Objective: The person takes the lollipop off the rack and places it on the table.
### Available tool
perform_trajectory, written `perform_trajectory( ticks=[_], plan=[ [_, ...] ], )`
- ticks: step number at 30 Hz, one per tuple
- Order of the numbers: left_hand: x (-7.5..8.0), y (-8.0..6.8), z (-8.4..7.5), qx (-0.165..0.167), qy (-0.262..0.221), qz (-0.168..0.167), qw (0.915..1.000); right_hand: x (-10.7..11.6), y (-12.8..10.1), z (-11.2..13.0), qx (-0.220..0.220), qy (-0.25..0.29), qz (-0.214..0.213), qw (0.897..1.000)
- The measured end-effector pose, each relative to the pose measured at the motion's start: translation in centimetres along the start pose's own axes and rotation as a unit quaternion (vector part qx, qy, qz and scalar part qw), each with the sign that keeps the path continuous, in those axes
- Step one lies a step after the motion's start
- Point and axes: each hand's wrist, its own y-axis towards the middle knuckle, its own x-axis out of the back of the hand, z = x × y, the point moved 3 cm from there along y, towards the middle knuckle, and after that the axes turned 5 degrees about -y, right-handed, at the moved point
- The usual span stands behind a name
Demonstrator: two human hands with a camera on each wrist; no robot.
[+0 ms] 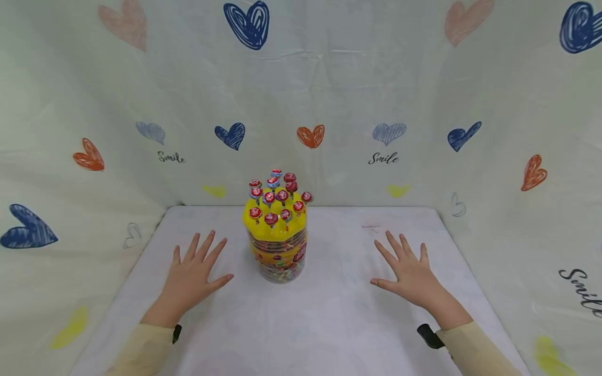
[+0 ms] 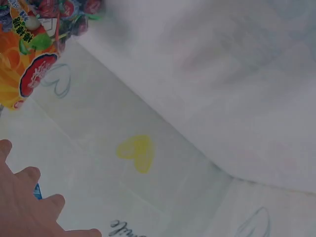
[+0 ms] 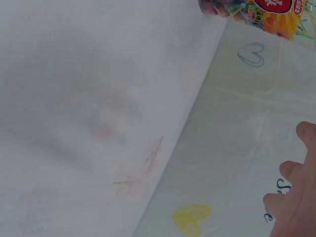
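A clear tub of lollipops (image 1: 278,261) with a yellow lid (image 1: 270,233) stands upright on the white table, left of the middle. Several wrapped lollipops (image 1: 269,198) stick up out of the lid. To its left, my left hand (image 1: 190,279) is spread over the table with fingers straight, apart from the tub. My right hand (image 1: 409,274) is spread likewise, farther off on the right, holding nothing. The left wrist view shows part of the tub's printed label (image 2: 29,64) at its top left corner; the right wrist view catches the tub's label (image 3: 276,17) at the top right.
The white table (image 1: 329,324) is enclosed by a pale cloth backdrop (image 1: 338,94) printed with hearts and the word Smile. Faint reddish marks (image 1: 371,227) show on the tabletop near its back edge. A dark band (image 1: 430,336) sits at the right wrist.
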Motion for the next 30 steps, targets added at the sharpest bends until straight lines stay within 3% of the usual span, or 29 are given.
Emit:
perform_trajectory(
  ticks=[7, 13, 17, 20, 23, 26, 30],
  plan=[
    [0.8, 2.2, -1.9, -0.022, -0.008, -0.018, 0.9996, 0.9, 1.0, 0.5, 0.026, 0.027, -0.018, 0.999],
    [1.6, 3.7, -2.6, -0.013, -0.019, -0.013, 0.9997, 1.6, 2.5, 1.5, 0.032, 0.082, -0.031, 0.996],
    [2.0, 4.7, -3.0, -0.007, -0.044, -0.029, 0.9986, 1.7, 3.8, 2.6, 0.043, 0.15, -0.034, 0.987],
    [2.2, 5.4, -3.4, -0.003, -0.095, -0.049, 0.9942, 1.8, 4.9, 3.5, 0.052, 0.2, -0.034, 0.978],
    [2.3, 6.0, -4.0, 0.011, -0.189, -0.06, 0.9801, 1.8, 5.9, 4.4, 0.06, 0.243, -0.036, 0.968],
    [2.3, 6.5, -4.6, 0.03, -0.28, -0.067, 0.9571, 1.9, 6.7, 5.4, 0.064, 0.289, -0.039, 0.954],
    [2.5, 6.9, -5.2, 0.04, -0.35, -0.082, 0.9324, 2.1, 7.8, 6.6, 0.061, 0.361, -0.05, 0.929]
  ],
)
